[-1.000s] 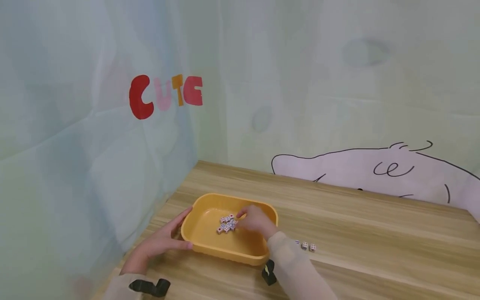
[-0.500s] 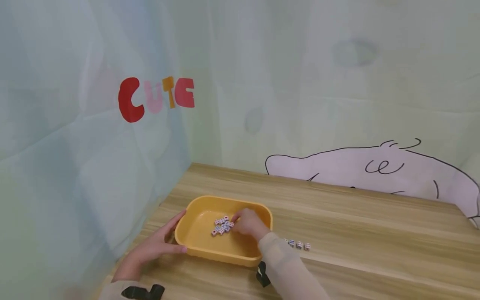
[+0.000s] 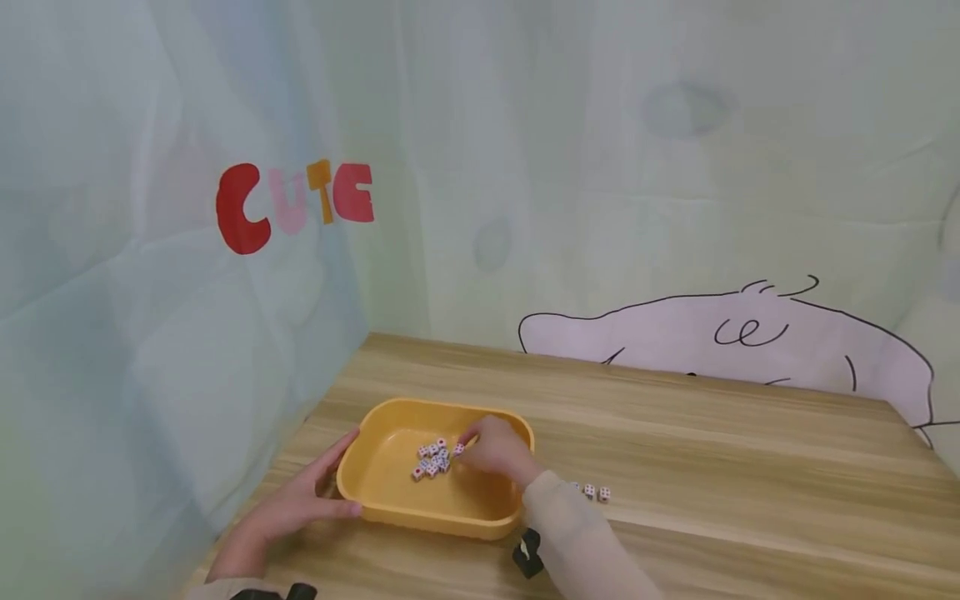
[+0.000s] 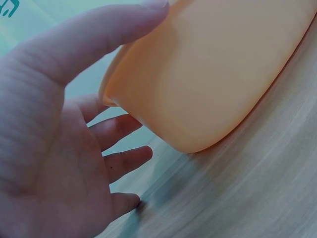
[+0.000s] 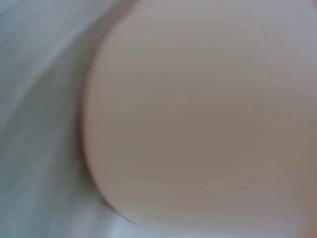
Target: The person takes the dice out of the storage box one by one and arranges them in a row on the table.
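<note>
A yellow plastic tray with rounded corners sits on the wooden table. Within it lies a small cluster of white dice with red and blue pips. My left hand spans the tray's left end, thumb against the near corner and fingers spread along the far side; in the left wrist view the thumb touches the rim and the lower fingers stand apart from the wall. My right hand reaches inside the tray and pinches a die at its fingertips, just right of the cluster. The right wrist view is filled by a blurred pale surface.
On the table right of the tray stands a short row of dice, partly hidden by my right sleeve. Cloth walls close off the left and back of the table.
My right hand has gone from picking at the cluster to holding a die slightly apart from it. The left hand keeps its place at the tray. The head view has shifted slightly.
</note>
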`<state>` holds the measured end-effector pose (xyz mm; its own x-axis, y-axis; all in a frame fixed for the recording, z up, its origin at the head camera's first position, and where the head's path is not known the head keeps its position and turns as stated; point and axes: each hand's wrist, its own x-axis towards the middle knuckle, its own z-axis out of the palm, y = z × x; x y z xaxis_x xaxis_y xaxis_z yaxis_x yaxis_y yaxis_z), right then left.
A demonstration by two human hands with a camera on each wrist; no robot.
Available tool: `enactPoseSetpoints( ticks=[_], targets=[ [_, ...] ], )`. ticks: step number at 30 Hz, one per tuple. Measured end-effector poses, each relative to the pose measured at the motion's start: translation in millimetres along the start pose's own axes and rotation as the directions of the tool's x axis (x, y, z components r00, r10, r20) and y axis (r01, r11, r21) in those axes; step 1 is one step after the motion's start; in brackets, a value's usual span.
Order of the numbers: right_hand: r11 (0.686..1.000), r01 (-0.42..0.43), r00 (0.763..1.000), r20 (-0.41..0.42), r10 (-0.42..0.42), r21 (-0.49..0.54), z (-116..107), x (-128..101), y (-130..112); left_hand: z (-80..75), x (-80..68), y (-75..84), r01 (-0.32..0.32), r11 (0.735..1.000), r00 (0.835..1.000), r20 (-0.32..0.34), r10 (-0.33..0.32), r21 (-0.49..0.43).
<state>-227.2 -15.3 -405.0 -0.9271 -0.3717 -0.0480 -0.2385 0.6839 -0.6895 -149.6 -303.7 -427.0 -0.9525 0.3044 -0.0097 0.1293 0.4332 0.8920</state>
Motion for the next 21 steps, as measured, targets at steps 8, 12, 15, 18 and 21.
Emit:
enactPoseSetpoints(
  ticks=[8, 12, 15, 18, 21],
  targets=[
    [0.994, 0.011, 1.0, 0.022, -0.013, 0.11, -45, -29, 4, 4.8, 1.6, -2.0, 0.008, 1.0, 1.0, 0.01, -0.008, -0.03],
    [0.993, 0.013, 1.0, -0.005, -0.013, 0.115, -64, -44, 19, 5.1, 0.7, -2.6, 0.016, 0.999, 1.0, 0.01, -0.015, -0.041],
    [0.995, 0.019, 0.999, -0.029, -0.016, 0.101, -75, -56, 37, 5.5, -0.2, -2.4, -0.002, 0.999, 1.0, 0.01, 0.002, -0.039],
    [0.996, 0.004, 0.999, -0.043, -0.001, 0.088, -84, -67, 56, 5.1, -1.0, -1.1, -0.008, 0.999, 1.0, 0.011, 0.008, -0.043],
    [0.995, -0.042, 0.997, -0.053, 0.047, 0.091, -92, -78, 73, 3.9, -1.0, 0.3, -0.007, 0.999, 1.0, 0.017, 0.008, -0.048]
  ],
)
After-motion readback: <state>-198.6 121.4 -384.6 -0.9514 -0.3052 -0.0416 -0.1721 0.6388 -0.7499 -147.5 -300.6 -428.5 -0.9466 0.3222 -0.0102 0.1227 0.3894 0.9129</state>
